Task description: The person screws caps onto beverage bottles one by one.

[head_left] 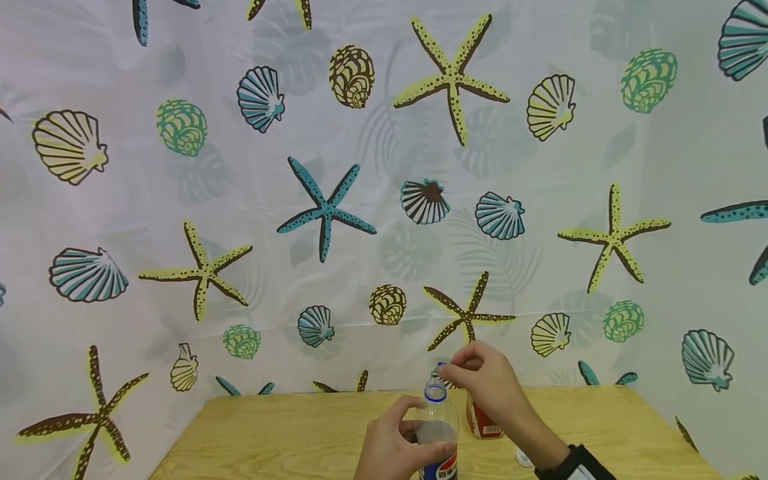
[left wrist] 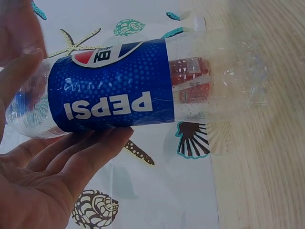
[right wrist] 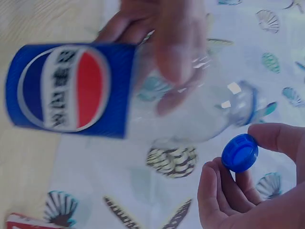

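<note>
My left hand [head_left: 393,441] holds a clear plastic Pepsi bottle [head_left: 438,415] around its upper body, fingers on one side and thumb on the other. The bottle stands upright, its mouth uncapped, and a blue ring circles the neck. Its blue label [left wrist: 114,86] fills the middle of the left wrist view, and the clear lower part below it looks empty. Just above and to the right of the mouth, my right hand [head_left: 489,379] pinches a blue bottle cap [right wrist: 240,152] between thumb and fingers. In the right wrist view the cap's hollow inside shows, apart from the neck.
Behind my right hand stands a container with a red label [head_left: 487,423], partly hidden. A small whitish round thing [head_left: 523,457] lies on the wooden table [head_left: 270,433] beside my right wrist. A curtain printed with shells and starfish [head_left: 360,140] hangs behind the table.
</note>
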`<state>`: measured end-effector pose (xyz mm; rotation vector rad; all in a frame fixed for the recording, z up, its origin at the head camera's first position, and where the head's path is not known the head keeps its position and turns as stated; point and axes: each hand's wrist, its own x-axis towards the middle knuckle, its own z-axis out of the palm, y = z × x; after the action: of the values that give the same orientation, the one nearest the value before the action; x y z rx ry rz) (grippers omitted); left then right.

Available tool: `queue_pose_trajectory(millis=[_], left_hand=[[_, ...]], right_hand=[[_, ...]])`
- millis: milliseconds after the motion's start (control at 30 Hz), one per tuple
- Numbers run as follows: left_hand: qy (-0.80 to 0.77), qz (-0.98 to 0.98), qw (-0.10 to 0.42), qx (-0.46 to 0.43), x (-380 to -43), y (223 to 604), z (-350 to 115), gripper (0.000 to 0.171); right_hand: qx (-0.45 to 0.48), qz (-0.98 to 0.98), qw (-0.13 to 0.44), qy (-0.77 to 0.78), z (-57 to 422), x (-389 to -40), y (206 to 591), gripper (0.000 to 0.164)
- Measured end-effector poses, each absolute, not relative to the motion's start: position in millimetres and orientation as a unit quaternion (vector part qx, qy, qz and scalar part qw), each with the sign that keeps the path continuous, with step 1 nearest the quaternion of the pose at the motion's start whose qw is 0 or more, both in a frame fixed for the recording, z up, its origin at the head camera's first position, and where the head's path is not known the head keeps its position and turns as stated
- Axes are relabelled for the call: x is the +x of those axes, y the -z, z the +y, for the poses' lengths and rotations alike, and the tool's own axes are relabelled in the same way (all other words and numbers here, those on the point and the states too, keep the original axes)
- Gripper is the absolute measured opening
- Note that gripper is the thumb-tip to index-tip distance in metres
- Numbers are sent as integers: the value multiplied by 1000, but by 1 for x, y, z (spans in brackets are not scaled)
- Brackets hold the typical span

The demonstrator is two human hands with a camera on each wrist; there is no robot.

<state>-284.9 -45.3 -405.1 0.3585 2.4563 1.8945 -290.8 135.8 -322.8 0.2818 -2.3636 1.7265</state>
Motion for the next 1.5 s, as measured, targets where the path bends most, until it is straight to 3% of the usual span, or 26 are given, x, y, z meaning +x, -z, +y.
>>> queue_pose_trajectory(millis=[300, 633, 933, 1200, 1500], left_hand=[[-625, 773, 28, 107, -286, 405, -47, 59], [-624, 775, 22, 100, -285, 405, -44, 55], [-633, 766, 11, 113, -283, 406, -44, 53], [-626, 770, 4, 121, -283, 408, -46, 50], [-623, 773, 3, 118, -282, 407, -45, 48]], right_hand=[[250, -830, 81, -492, 134, -278, 309, 29], [291, -856, 96, -416, 138, -279, 308, 26], [304, -864, 50, -398, 140, -278, 300, 30], [257, -889, 121, -359, 129, -268, 302, 26], [246, -895, 153, -340, 127, -269, 306, 18]])
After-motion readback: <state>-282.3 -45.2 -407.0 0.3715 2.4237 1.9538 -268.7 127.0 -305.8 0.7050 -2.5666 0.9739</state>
